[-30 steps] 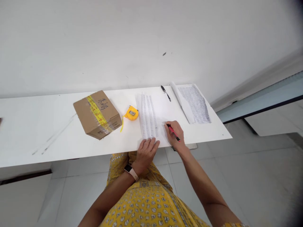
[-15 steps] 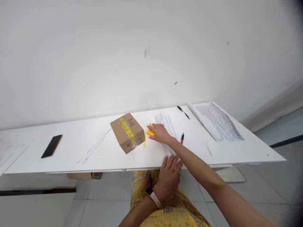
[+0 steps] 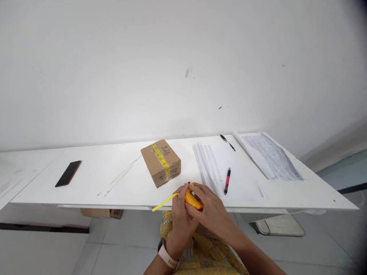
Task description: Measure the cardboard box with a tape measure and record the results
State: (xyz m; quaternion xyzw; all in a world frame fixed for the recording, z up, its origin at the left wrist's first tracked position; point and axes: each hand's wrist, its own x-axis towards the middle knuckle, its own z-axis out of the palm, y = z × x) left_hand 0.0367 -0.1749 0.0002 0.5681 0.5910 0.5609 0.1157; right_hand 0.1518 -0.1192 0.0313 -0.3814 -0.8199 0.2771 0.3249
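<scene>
A yellow-orange tape measure (image 3: 194, 199) is between my two hands at the table's front edge. My right hand (image 3: 210, 208) is wrapped round its case from the right. My left hand (image 3: 182, 215), with a pink-banded watch on the wrist, closes on its left side, where the yellow blade comes out and sticks out to the left. Just beyond the hands lies a brown cardboard box (image 3: 169, 154) with yellow tape and dark handwriting on top. Printed papers (image 3: 213, 164) lie to the right of the box.
A red and black pen (image 3: 227, 181) lies on the papers, and a black pen (image 3: 227, 142) behind them. Another printed sheet (image 3: 271, 156) is at the right. A dark phone (image 3: 68, 173) lies on the white table (image 3: 114, 160) at the left. Behind stands a white wall.
My right hand has brought the tape measure from beside the box to the front edge. My left hand has left the papers and closed on the tape measure, and more blade shows.
</scene>
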